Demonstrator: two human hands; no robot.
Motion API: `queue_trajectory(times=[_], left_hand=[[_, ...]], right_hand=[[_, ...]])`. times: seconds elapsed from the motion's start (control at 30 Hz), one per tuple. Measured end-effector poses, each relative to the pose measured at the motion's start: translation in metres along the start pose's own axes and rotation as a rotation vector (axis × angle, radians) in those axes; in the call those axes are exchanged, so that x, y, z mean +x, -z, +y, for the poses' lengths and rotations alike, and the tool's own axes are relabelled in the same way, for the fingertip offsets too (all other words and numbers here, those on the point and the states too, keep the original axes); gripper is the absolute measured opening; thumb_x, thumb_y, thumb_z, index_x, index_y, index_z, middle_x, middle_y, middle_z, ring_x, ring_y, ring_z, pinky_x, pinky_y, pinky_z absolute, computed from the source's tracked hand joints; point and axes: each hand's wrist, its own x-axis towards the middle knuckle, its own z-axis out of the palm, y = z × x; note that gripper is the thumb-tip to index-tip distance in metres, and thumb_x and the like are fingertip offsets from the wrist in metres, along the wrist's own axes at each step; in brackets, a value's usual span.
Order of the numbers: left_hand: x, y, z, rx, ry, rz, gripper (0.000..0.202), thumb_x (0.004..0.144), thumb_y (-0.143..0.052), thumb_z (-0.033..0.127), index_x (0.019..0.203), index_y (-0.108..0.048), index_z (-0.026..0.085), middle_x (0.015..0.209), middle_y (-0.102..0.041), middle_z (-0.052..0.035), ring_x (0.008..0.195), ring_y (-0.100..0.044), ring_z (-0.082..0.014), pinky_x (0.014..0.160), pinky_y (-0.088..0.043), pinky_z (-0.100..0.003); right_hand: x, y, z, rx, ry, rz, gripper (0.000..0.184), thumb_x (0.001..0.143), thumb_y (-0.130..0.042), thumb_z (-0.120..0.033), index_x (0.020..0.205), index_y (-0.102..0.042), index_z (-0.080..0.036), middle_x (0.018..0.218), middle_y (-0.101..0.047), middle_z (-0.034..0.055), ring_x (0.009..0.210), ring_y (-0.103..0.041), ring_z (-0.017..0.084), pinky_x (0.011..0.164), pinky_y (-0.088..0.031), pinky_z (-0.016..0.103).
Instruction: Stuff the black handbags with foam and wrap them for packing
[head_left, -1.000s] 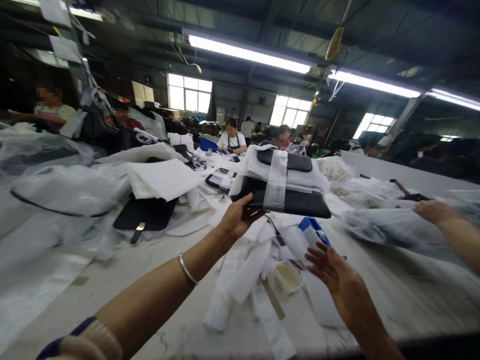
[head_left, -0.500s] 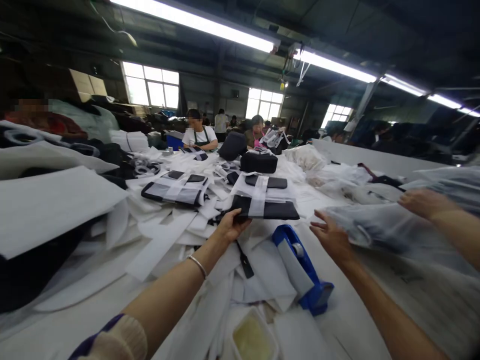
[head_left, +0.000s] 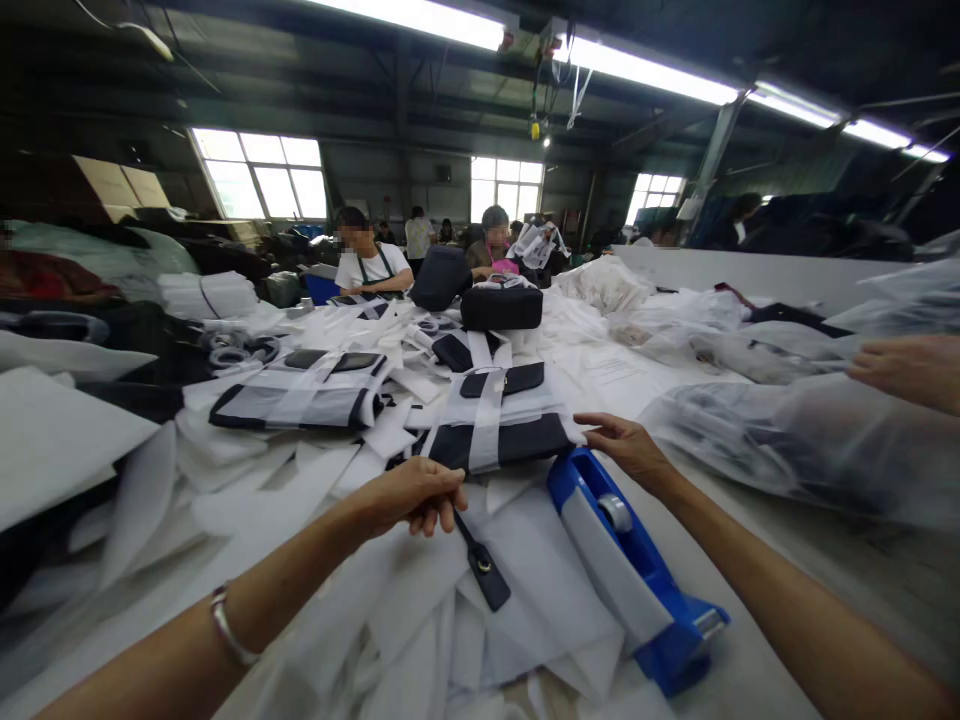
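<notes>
A black bag piece wrapped in white foam strips (head_left: 501, 441) lies flat on the table in front of me. My left hand (head_left: 415, 494) is just short of its near left corner. The fingers are curled over the top end of a black strap (head_left: 480, 565) that trails toward me. My right hand (head_left: 624, 447) reaches in from the right. Its fingers are stretched out and touch the bundle's right corner. It holds nothing. A blue tape dispenser (head_left: 628, 560) lies between my forearms, right under the right wrist.
More wrapped black pieces (head_left: 296, 402) and a black bag (head_left: 501, 305) lie farther back among loose white foam sheets (head_left: 67, 440). Another person's hand (head_left: 911, 370) rests on clear plastic bags (head_left: 780, 450) at the right. Several workers sit at the table's far end.
The bundle has come down from the air onto the table. My left hand slid back off its edge onto the strap. My right hand moved forward to its right corner.
</notes>
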Motion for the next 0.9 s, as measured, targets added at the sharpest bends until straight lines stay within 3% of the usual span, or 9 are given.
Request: queue_trajectory(times=[0.07, 0.13, 0.2, 0.27, 0.33, 0.47, 0.7, 0.8, 0.9], left_hand=[[-0.002, 0.001, 0.013, 0.363, -0.214, 0.154, 0.039, 0.085, -0.060, 0.051, 0.075, -0.065, 0.014, 0.055, -0.060, 0.0005, 0.042, -0.046, -0.0084, 0.040, -0.032, -0.019], [0.008, -0.007, 0.028, 0.672, -0.476, 0.320, 0.027, 0.082, -0.064, 0.045, 0.084, -0.067, 0.018, 0.071, -0.065, 0.0003, 0.061, -0.056, -0.0123, 0.057, -0.043, -0.023], [0.025, -0.022, 0.039, 0.949, -0.660, 0.365, 0.030, 0.078, -0.071, 0.040, 0.101, -0.067, 0.022, 0.096, -0.066, -0.0022, 0.086, -0.061, -0.0186, 0.077, -0.047, -0.029], [0.043, -0.037, 0.044, 1.159, -0.723, 0.350, 0.043, 0.075, -0.075, 0.039, 0.113, -0.062, 0.024, 0.109, -0.063, -0.0051, 0.100, -0.059, -0.0237, 0.084, -0.047, -0.034], [0.056, -0.050, 0.043, 1.271, -0.732, 0.354, 0.045, 0.075, -0.075, 0.037, 0.113, -0.058, 0.021, 0.110, -0.062, -0.0070, 0.101, -0.058, -0.0255, 0.082, -0.047, -0.034], [0.066, -0.055, 0.034, 1.206, -0.739, 0.403, 0.034, 0.074, -0.074, 0.035, 0.097, -0.054, 0.019, 0.096, -0.061, -0.0047, 0.089, -0.057, -0.0229, 0.074, -0.045, -0.032], [0.075, -0.047, 0.023, 0.989, -0.739, 0.389, 0.031, 0.071, -0.074, 0.034, 0.073, -0.046, 0.021, 0.074, -0.053, 0.0015, 0.072, -0.050, -0.0171, 0.064, -0.036, -0.028], [0.077, -0.045, 0.023, 0.913, -0.754, 0.396, 0.028, 0.072, -0.071, 0.030, 0.071, -0.045, 0.020, 0.072, -0.050, 0.0028, 0.069, -0.047, -0.0150, 0.064, -0.034, -0.026], [0.074, -0.038, 0.028, 0.857, -0.791, 0.402, 0.026, 0.073, -0.070, 0.027, 0.072, -0.045, 0.020, 0.073, -0.050, 0.0036, 0.069, -0.046, -0.0141, 0.064, -0.033, -0.026]], right_hand=[[0.004, -0.003, -0.001, 0.014, 0.018, 0.000, 0.045, 0.071, -0.069, -0.047, 0.104, -0.074, -0.017, 0.085, -0.075, 0.0069, 0.073, -0.069, 0.022, 0.073, -0.057, 0.035], [0.007, -0.007, -0.003, 0.013, 0.052, 0.009, 0.039, 0.069, -0.071, -0.045, 0.097, -0.075, -0.018, 0.084, -0.075, 0.0062, 0.072, -0.068, 0.021, 0.072, -0.057, 0.034], [0.009, -0.009, -0.008, 0.006, 0.089, 0.015, 0.037, 0.069, -0.072, -0.041, 0.099, -0.074, -0.019, 0.084, -0.073, 0.0047, 0.070, -0.067, 0.019, 0.070, -0.057, 0.032], [0.009, -0.010, -0.014, -0.003, 0.128, 0.008, 0.037, 0.070, -0.072, -0.035, 0.105, -0.073, -0.021, 0.090, -0.072, 0.0038, 0.070, -0.066, 0.017, 0.070, -0.057, 0.031], [0.008, -0.008, -0.020, -0.045, 0.209, -0.007, 0.032, 0.072, -0.069, -0.030, 0.103, -0.075, -0.024, 0.100, -0.070, 0.0042, 0.078, -0.067, 0.017, 0.075, -0.056, 0.030], [0.006, -0.003, -0.027, -0.143, 0.341, -0.052, 0.020, 0.077, -0.067, -0.030, 0.093, -0.078, -0.026, 0.113, -0.067, 0.0060, 0.098, -0.066, 0.021, 0.084, -0.055, 0.031], [0.012, -0.008, -0.026, -0.045, 0.101, -0.145, 0.030, 0.067, -0.078, -0.049, 0.082, -0.079, -0.023, 0.128, -0.058, 0.0095, 0.108, -0.061, 0.027, 0.085, -0.054, 0.035], [0.012, -0.009, -0.035, -0.004, 0.029, -0.162, 0.037, 0.066, -0.079, -0.050, 0.090, -0.079, -0.022, 0.132, -0.056, 0.0112, 0.127, -0.049, 0.030, 0.091, -0.051, 0.035], [0.011, -0.008, -0.047, 0.114, 0.006, -0.180, 0.039, 0.069, -0.078, -0.048, 0.097, -0.078, -0.021, 0.138, -0.053, 0.0111, 0.121, -0.054, 0.029, 0.086, -0.053, 0.035]])
